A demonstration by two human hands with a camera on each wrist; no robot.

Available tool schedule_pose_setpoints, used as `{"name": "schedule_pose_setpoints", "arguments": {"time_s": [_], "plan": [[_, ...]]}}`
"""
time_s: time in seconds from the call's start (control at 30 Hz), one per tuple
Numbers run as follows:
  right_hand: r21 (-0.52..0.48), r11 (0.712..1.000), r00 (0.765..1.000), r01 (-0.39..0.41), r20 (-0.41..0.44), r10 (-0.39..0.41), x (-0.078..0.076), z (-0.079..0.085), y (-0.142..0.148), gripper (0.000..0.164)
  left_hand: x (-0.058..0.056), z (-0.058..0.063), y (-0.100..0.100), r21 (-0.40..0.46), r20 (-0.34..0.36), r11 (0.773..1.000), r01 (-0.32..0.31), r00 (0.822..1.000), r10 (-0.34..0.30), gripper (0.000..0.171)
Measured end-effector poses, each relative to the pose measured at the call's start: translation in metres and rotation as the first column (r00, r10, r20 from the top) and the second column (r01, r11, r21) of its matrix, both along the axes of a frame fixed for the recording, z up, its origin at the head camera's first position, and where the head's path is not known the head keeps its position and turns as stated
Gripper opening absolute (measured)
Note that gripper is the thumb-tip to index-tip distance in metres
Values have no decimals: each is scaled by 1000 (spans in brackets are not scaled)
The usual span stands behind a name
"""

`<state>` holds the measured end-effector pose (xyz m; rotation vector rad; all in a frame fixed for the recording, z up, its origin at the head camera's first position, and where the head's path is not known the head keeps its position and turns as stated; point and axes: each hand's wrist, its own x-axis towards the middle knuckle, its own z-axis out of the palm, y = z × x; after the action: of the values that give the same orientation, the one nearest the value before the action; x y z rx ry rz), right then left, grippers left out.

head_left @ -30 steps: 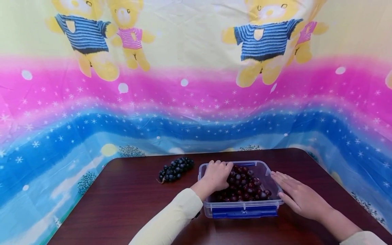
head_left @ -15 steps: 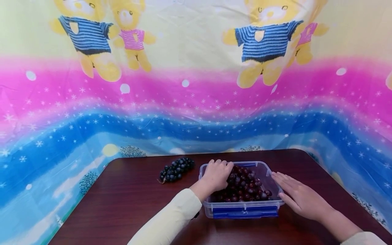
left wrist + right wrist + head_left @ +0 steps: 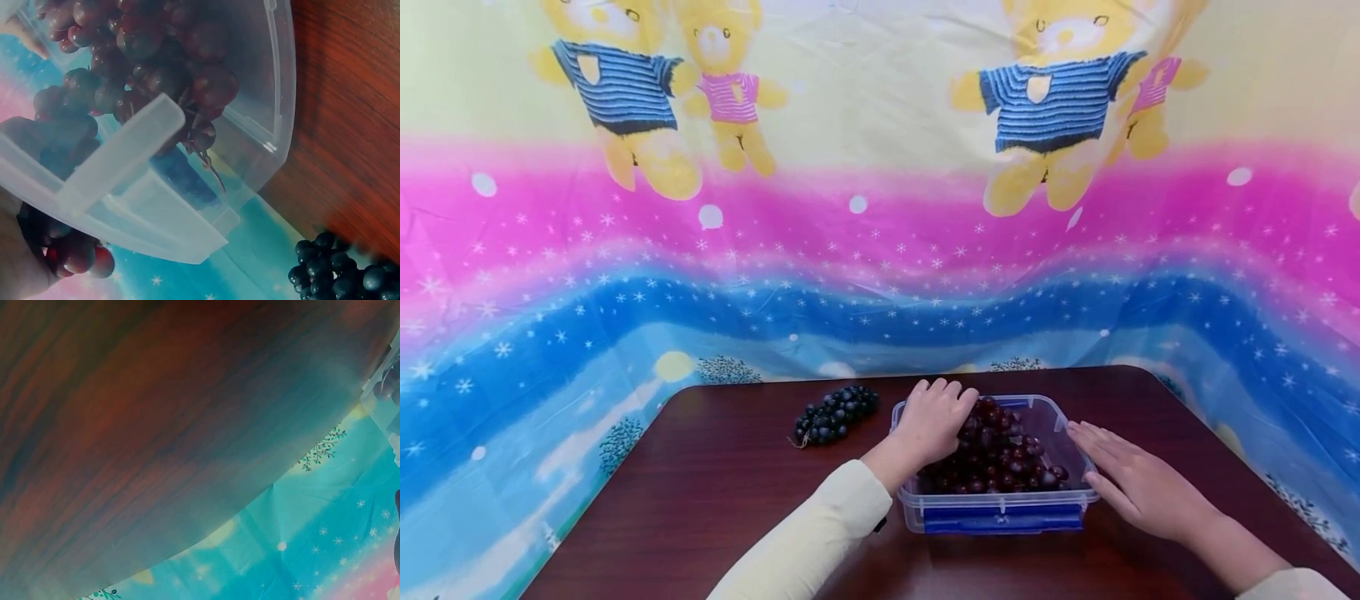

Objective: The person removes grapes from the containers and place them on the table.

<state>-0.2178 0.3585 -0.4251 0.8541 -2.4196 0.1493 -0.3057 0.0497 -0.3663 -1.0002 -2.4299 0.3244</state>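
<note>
A clear plastic container [image 3: 1007, 498] with a blue clasp on its front holds dark red grapes [image 3: 1000, 454]. My left hand [image 3: 934, 421] is at the container's left side, its fingers curled round part of the red bunch. In the left wrist view, several red grapes [image 3: 78, 253] show at the edge of that hand, beyond the see-through container wall. Flat and straight-fingered, my right hand [image 3: 1142, 483] rests against the container's right wall. To the left lies a bunch of black grapes [image 3: 835, 415] with a pale stem.
The brown wooden table [image 3: 715, 500] has rounded far corners. Behind and around it hangs a colourful curtain [image 3: 850, 250] printed with bears and snowflakes. The table's curved edge also shows in the right wrist view.
My left hand has risen slightly, and the red grapes beside it have lifted a little with it. My right hand stays at the container's wall. The head view has shifted slightly.
</note>
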Motion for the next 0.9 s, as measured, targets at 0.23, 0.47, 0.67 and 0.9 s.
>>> {"name": "schedule_pose_setpoints", "arguments": {"time_s": [0.23,0.47,0.67,0.9], "plan": [[3,1000,1000,7,2,-7,0,0,0,60,-1,-1,-3,2,-196,995,97,976,-94,42],[3,1000,1000,0,-5,0,-1,-1,1,60,-4,-2,-6,15,-328,984,176,931,-161,32],[6,1000,1000,4,-4,-4,-1,-1,1,61,-6,-1,-10,53,-391,967,249,896,-209,31],[4,1000,1000,8,-1,-8,0,-1,0,61,-10,-4,-15,81,-441,934,348,853,-279,32]]}}
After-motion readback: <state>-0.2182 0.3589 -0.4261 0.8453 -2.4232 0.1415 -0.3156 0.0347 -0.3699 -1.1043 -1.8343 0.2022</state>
